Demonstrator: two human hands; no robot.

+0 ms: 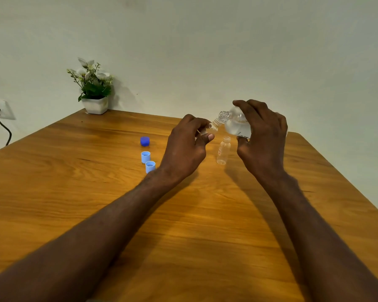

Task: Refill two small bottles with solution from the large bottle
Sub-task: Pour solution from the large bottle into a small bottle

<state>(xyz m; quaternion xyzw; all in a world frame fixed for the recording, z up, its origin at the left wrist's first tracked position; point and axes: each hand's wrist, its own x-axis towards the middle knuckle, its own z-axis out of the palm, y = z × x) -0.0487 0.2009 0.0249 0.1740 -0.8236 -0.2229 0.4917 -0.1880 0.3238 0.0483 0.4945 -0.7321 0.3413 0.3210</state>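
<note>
Tipping the large bottle (pixel 236 124) in my right hand (pixel 262 136), fingers curled round its body, I hold its mouth against the neck of a small bottle (pixel 213 127) pinched in my left hand (pixel 184 149). The second small bottle (pixel 223 151) stands open (upright) on the worktop (pixel 205 225) between my hands. Three blue caps (pixel 146 153) lie toward the left edge, a potted plant (pixel 93 88) at the far left corner.

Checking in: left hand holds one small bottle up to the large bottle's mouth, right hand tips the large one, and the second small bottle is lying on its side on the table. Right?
Not quite. The head view shows the second small bottle standing upright and uncapped on the table, not lying down. The rest holds: the left hand holds a small bottle to the large bottle, tipped by the right hand.
</note>
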